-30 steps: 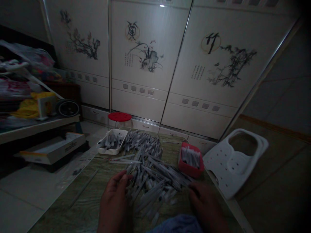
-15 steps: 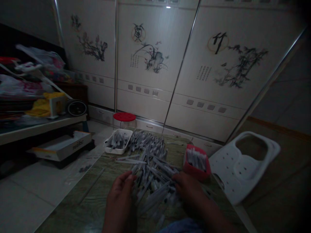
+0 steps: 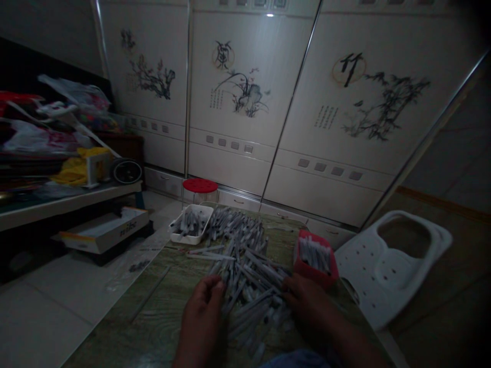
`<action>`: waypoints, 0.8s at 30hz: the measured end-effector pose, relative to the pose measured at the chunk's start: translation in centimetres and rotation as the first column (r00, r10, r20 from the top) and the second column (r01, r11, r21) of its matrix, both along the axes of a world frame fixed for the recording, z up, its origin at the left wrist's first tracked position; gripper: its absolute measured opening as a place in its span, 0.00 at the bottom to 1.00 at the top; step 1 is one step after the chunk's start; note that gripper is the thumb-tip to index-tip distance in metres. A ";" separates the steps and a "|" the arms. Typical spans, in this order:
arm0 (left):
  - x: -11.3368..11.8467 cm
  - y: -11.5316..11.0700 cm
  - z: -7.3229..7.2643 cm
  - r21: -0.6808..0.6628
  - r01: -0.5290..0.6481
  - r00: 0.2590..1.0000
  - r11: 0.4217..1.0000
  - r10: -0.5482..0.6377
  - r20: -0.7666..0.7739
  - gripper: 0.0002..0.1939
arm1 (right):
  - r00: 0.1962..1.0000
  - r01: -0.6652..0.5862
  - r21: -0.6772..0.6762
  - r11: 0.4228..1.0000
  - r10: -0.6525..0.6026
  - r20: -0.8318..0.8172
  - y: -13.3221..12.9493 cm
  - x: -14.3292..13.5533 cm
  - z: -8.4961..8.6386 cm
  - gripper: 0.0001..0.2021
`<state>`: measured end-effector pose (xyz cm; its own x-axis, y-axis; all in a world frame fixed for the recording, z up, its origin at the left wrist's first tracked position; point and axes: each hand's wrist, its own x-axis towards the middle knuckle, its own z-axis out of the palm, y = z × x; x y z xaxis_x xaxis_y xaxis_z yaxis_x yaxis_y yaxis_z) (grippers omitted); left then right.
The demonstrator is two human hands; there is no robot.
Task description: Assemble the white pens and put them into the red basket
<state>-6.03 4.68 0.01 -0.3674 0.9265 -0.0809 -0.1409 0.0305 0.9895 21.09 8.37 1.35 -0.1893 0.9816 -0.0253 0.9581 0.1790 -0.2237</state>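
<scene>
A loose heap of slim, pale grey pen-like sticks (image 3: 245, 276), some with dark ends, spreads down the middle of the green wood-grain table (image 3: 153, 317). My left hand (image 3: 203, 309) is at the heap's left edge, thumb and fingers pressed together; what lies between them is too dark to make out. At the right edge, my right hand (image 3: 307, 299) has its fingers curled against the stick ends, and its fingertips are partly hidden. Upright sticks fill a red box (image 3: 316, 271) just beyond it. A white tray (image 3: 187, 238) at the far left of the table holds more sticks.
One stick (image 3: 151, 294) lies apart on the left. Behind the table stands a red stool (image 3: 200, 185); a white plastic chair (image 3: 383, 276) is at the right. A shelf (image 3: 76, 197) with bags and an open carton (image 3: 105, 232) stand at the left, before a sliding-door wardrobe (image 3: 230, 168).
The whole view has shifted slightly. My left hand has moved a little to the right along the heap's edge. My right hand stays by the heap near the red box.
</scene>
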 end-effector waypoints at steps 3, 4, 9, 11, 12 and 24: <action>0.3 -0.2 -0.5 0.009 0.148 0.979 0.989 -0.145 -0.145 0.16 | 0.997 0.017 0.008 1.000 -0.017 -0.076 -0.8 1.2 -0.2 0.08; 0.5 -0.3 -0.6 0.012 0.181 0.966 0.983 -0.176 -0.191 0.16 | 0.994 0.025 0.010 1.000 -0.024 -0.105 -1.0 1.6 -0.3 0.08; 1.4 -0.8 -0.9 0.006 0.239 0.881 0.971 -0.214 -0.423 0.12 | 0.952 0.073 0.029 0.997 -0.061 -0.301 -2.9 3.7 -0.9 0.08; 1.6 -0.8 -1.0 0.003 0.250 0.842 0.968 -0.216 -0.495 0.12 | 0.881 0.140 0.029 0.990 -0.111 -0.461 -3.9 4.3 -1.2 0.08; 1.7 -0.8 -1.0 0.000 0.258 0.820 0.966 -0.219 -0.529 0.12 | 0.832 0.183 0.023 0.983 -0.142 -0.537 -4.5 4.5 -1.3 0.08; 4.1 -1.2 -0.9 -0.141 0.340 0.260 0.930 -0.237 -0.936 0.16 | 0.232 0.469 -0.312 0.827 -0.456 -0.859 -8.9 5.4 -3.2 0.19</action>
<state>-1.88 3.45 -0.87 0.1463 0.9714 0.1868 0.8679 -0.2167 0.4469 26.47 -0.49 -1.86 0.3945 0.9060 -0.1534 0.1156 -0.2145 -0.9699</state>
